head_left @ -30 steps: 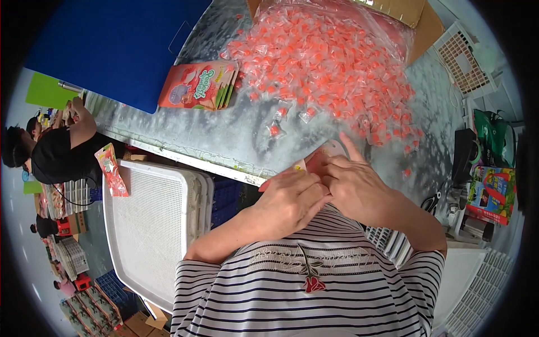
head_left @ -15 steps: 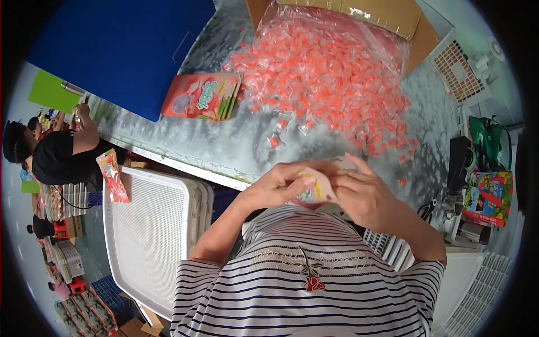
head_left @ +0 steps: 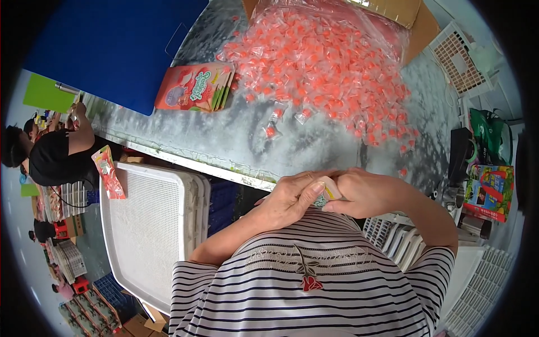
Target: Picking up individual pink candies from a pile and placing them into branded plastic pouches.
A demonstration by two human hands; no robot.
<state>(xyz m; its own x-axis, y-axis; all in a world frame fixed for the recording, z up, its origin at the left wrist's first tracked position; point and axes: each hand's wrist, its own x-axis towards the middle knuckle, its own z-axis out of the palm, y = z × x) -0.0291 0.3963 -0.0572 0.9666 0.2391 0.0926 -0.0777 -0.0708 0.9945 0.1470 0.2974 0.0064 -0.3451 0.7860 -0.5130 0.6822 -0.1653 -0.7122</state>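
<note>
Both hands meet close against the person's striped shirt (head_left: 314, 281), just below the table edge. Her left hand (head_left: 292, 196) is curled, fingers folded over a small pouch (head_left: 327, 194) with a yellow edge, only a sliver of which shows. Her right hand (head_left: 368, 191) is clenched around the same pouch from the other side, knuckles touching the left fingers. Up on the grey table (head_left: 252, 140) lies a big heap of orange wrapped candies (head_left: 325, 62), well apart from the hands, with a stack of printed pouches (head_left: 193, 87) beside a blue board (head_left: 112, 45). White mesh trays (head_left: 149, 230) sit to her left.
</note>
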